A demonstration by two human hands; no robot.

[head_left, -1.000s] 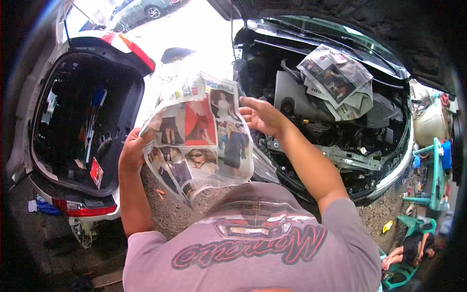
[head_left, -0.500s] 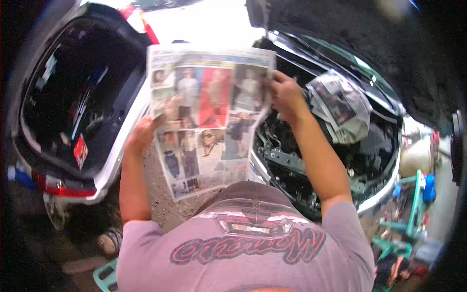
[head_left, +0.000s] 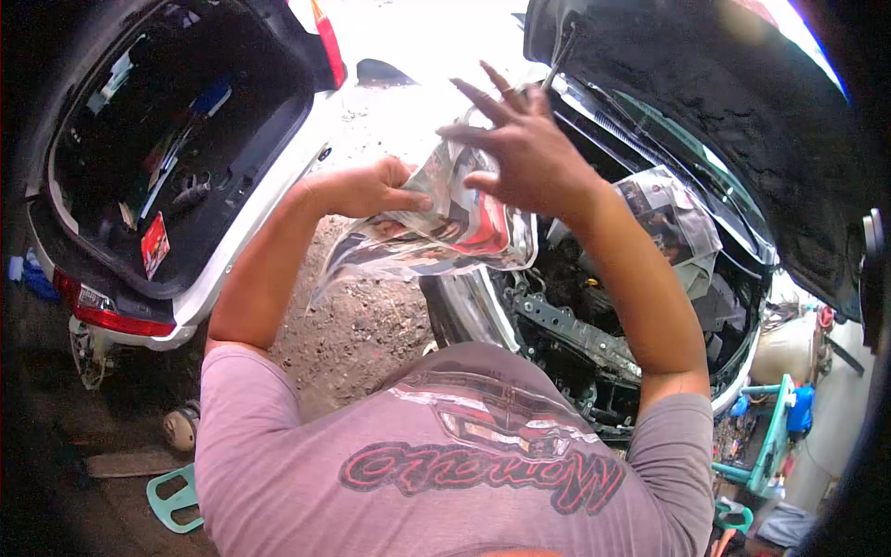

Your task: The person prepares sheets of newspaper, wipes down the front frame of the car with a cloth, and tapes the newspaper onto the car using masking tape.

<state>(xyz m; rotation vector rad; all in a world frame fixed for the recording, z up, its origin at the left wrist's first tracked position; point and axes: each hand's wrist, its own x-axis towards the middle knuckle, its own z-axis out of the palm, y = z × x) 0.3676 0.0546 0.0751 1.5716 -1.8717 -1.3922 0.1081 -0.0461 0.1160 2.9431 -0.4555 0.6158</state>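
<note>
A sheet of newspaper (head_left: 464, 232), creased and bunched at its top, hangs in front of me between two cars. My left hand (head_left: 379, 188) is closed on its upper left part, thumb pressed over the paper. Just above and right of the sheet is my right hand (head_left: 524, 148), fingers spread apart; whether the thumb touches the paper I cannot tell. Further right, a second bundle of newspaper (head_left: 670, 218) lies over the open engine bay (head_left: 594, 339), partly behind my right forearm.
At the left a white car's rear hatch opening (head_left: 200, 176) holds a red packet (head_left: 155, 246). A raised hood (head_left: 705, 111) overhangs the right side. Gravelly ground (head_left: 357, 330) lies between the cars. Green plastic stools (head_left: 174, 498) and a green frame (head_left: 772, 436) stand low at either side.
The newspaper went from spread flat and upright to folded and crumpled. My right hand let go of its right edge and opened; my left hand moved up and right with the sheet.
</note>
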